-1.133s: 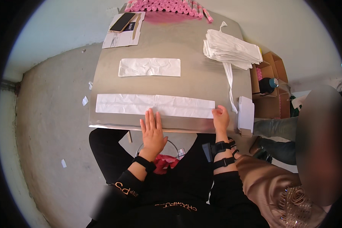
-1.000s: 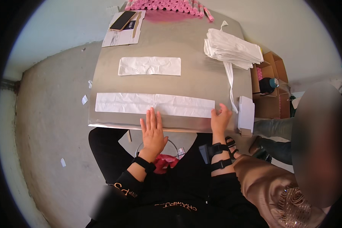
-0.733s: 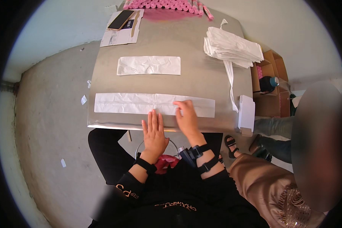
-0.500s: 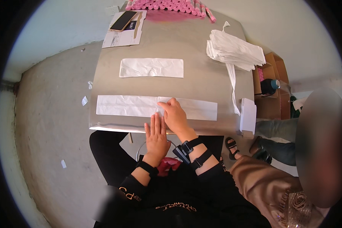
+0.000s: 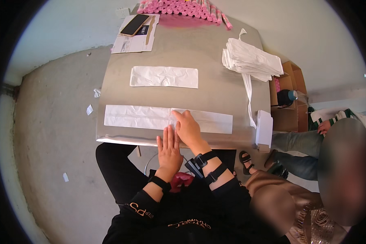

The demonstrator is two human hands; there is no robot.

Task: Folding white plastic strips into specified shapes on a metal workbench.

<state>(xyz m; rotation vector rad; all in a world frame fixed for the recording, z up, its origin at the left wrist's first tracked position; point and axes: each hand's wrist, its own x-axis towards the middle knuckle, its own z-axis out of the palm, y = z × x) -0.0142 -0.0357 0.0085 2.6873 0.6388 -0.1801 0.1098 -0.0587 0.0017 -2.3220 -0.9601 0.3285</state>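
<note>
A long white strip of thin, crinkled, folded sheet (image 5: 136, 116) lies flat along the near side of the metal-topped table (image 5: 215, 97), with a crosswise edge near its middle. My left hand (image 5: 170, 152) lies flat, fingers stretched out together, their tips at the strip's near edge below that crosswise line. Just right of it, my right hand (image 5: 188, 128) presses on the strip, one digit stretched left onto the crosswise line; its other fingers are partly hidden under the hand. Beyond the strip rests a shorter white folded piece (image 5: 164, 77).
At the far right a stack of white folded sheets (image 5: 252, 59) has a white band (image 5: 249, 99) hanging from it. Pink rolls (image 5: 187, 9) are piled at the back. A phone (image 5: 135, 25) lies on cardboard (image 5: 128, 44). A white box (image 5: 264, 127) stands at the right edge; people sit beyond.
My hands keep nearly the same pose on the strip. The whole view has shifted slightly, so the table appears lower. A co-worker's hand and striped sleeve now show at the right.
</note>
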